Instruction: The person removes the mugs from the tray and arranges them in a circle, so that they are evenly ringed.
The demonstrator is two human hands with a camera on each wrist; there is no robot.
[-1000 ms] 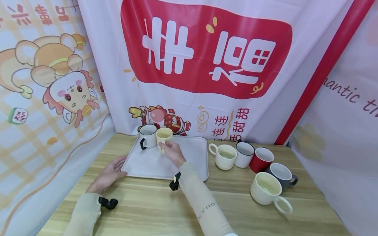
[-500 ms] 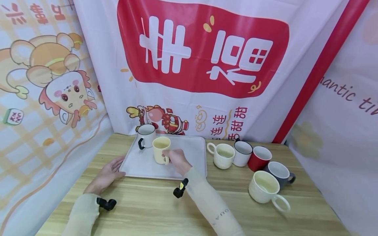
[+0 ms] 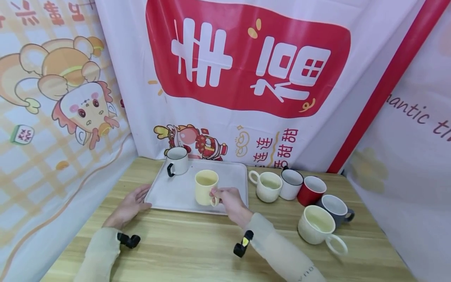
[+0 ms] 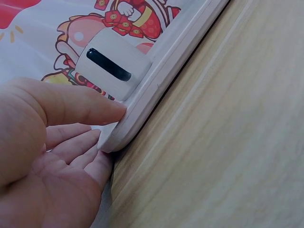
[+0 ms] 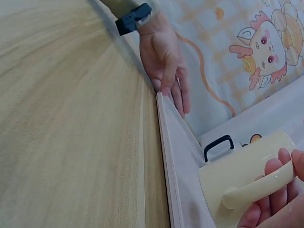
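My right hand [image 3: 230, 201] grips the handle of a pale yellow mug [image 3: 205, 187] over the front right part of the white tray [image 3: 169, 196]. In the right wrist view, the mug [image 5: 228, 175] shows its handle side, with fingers curled through the handle. My left hand [image 3: 130, 206] rests at the tray's front left corner. There the left wrist view shows the thumb on the tray's rim [image 4: 137, 111], the other fingers stretched along its side. A white mug [image 3: 177, 161] with black rim and black handle stands upright at the tray's back left.
Right of the tray stand several mugs: a cream one [image 3: 269, 188], a white one with a black rim [image 3: 291, 184], a red one [image 3: 311, 191], a dark grey one [image 3: 334, 209] and a larger cream one [image 3: 316, 225]. A printed cloth [image 3: 225, 137] hangs behind the table.
The yellow mug, gripped by my right hand, has moved from beside the white mug toward the tray's front right. My left hand has stayed at the tray corner.
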